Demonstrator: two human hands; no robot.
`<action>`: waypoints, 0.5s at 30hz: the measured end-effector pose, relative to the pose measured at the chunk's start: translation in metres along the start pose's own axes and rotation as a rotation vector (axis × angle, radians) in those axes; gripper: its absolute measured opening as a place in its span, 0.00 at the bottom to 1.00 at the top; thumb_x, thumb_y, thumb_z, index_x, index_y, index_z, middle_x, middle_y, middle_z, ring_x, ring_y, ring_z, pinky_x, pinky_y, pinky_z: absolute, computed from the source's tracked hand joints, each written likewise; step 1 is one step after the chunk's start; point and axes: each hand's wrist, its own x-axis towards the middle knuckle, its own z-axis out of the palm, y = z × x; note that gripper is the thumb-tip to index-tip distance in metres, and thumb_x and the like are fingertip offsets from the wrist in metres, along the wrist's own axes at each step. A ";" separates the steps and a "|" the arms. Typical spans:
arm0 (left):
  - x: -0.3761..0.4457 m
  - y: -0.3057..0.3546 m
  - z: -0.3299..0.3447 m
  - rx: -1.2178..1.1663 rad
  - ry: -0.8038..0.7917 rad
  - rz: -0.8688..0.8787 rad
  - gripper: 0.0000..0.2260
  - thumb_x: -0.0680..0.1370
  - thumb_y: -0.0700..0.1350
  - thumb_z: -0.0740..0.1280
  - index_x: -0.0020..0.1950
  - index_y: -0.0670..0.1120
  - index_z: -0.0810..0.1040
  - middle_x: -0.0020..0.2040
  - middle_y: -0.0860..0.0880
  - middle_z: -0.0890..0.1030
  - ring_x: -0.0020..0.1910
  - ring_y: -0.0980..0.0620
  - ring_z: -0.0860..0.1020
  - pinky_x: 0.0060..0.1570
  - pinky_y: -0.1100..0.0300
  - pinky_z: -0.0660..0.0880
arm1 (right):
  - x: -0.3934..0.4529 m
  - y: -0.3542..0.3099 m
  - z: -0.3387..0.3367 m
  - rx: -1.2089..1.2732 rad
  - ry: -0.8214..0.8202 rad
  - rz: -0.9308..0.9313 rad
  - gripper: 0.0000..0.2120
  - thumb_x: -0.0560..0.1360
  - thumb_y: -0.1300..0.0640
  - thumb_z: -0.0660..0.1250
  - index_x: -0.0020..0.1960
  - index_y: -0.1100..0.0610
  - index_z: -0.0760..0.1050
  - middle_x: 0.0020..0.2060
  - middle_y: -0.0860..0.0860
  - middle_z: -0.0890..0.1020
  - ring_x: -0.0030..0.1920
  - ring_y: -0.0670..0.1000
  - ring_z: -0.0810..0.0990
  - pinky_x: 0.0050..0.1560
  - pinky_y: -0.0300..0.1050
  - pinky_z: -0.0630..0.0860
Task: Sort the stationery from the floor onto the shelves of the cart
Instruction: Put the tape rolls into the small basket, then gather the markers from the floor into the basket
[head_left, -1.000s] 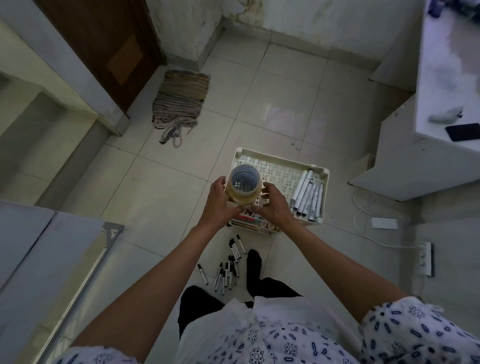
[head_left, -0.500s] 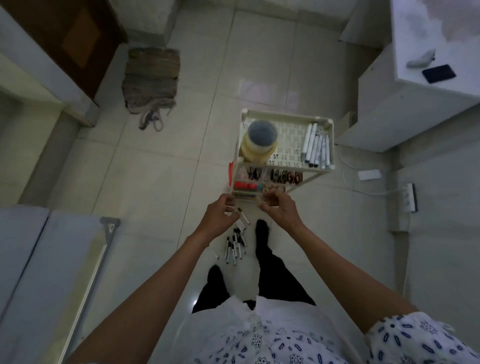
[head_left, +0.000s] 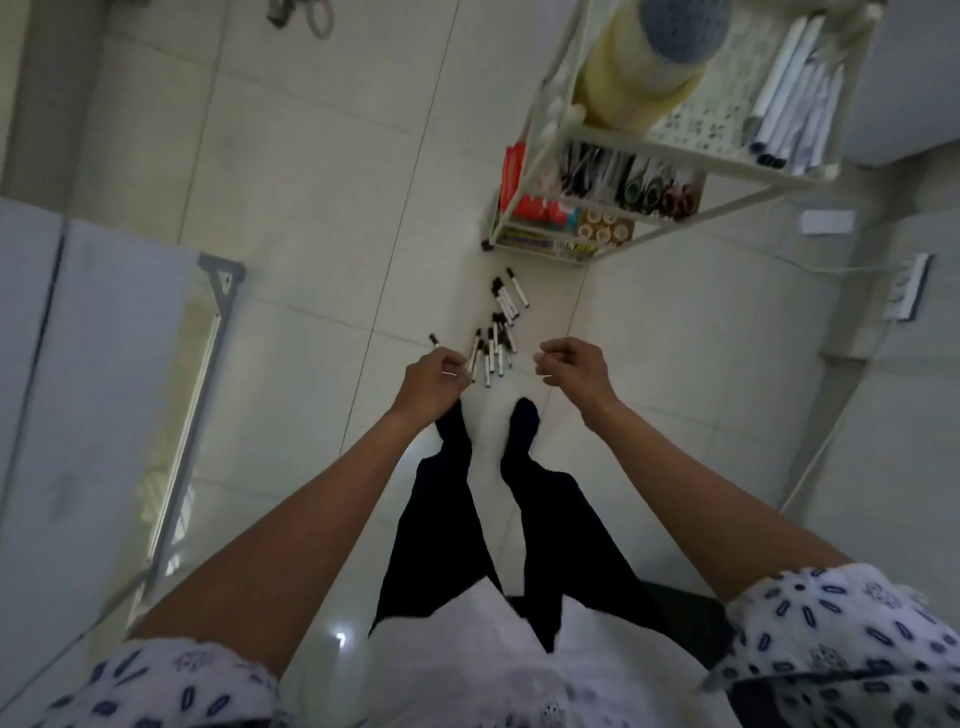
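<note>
Several black-and-white markers (head_left: 498, 332) lie scattered on the tiled floor just ahead of my feet. One lone marker (head_left: 434, 340) lies to their left. My left hand (head_left: 431, 379) hovers over that lone marker with its fingers curled and holds nothing that I can see. To the right of the pile, my right hand (head_left: 571, 366) is curled the same way and is empty. The white cart (head_left: 691, 169) stands at the upper right. Its top shelf carries a yellowish tape roll (head_left: 628, 83) with a mesh cup (head_left: 680, 26) on it, and grey markers (head_left: 795, 88).
The cart's lower shelves hold scissors (head_left: 644, 189), red items and small tape rolls (head_left: 602, 228). A power strip (head_left: 906, 291) with a white cable lies on the floor at the right. A grey frame (head_left: 218, 291) and panel stand at the left. My feet (head_left: 522, 421) are just behind the markers.
Both hands let go of the tape roll and cup on the cart's top shelf, then dropped towards the markers on the floor. The view has tilted downwards.
</note>
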 end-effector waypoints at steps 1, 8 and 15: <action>0.007 -0.010 0.006 -0.003 0.002 -0.016 0.10 0.78 0.43 0.69 0.59 0.44 0.80 0.54 0.48 0.83 0.51 0.54 0.80 0.42 0.77 0.72 | 0.010 0.009 0.001 -0.010 -0.006 0.007 0.12 0.74 0.60 0.73 0.56 0.63 0.79 0.45 0.59 0.84 0.51 0.60 0.84 0.51 0.49 0.82; 0.084 -0.085 0.060 0.017 0.005 -0.100 0.11 0.78 0.42 0.68 0.59 0.42 0.80 0.56 0.46 0.83 0.57 0.50 0.80 0.60 0.60 0.75 | 0.106 0.081 0.010 -0.095 -0.057 0.025 0.11 0.74 0.62 0.73 0.55 0.64 0.79 0.45 0.61 0.83 0.45 0.56 0.84 0.42 0.40 0.81; 0.196 -0.182 0.123 -0.011 0.100 -0.119 0.09 0.78 0.43 0.68 0.57 0.45 0.81 0.53 0.49 0.83 0.50 0.54 0.80 0.53 0.62 0.77 | 0.229 0.171 0.027 -0.187 -0.123 0.009 0.12 0.75 0.63 0.72 0.56 0.67 0.78 0.46 0.64 0.83 0.45 0.56 0.83 0.50 0.50 0.81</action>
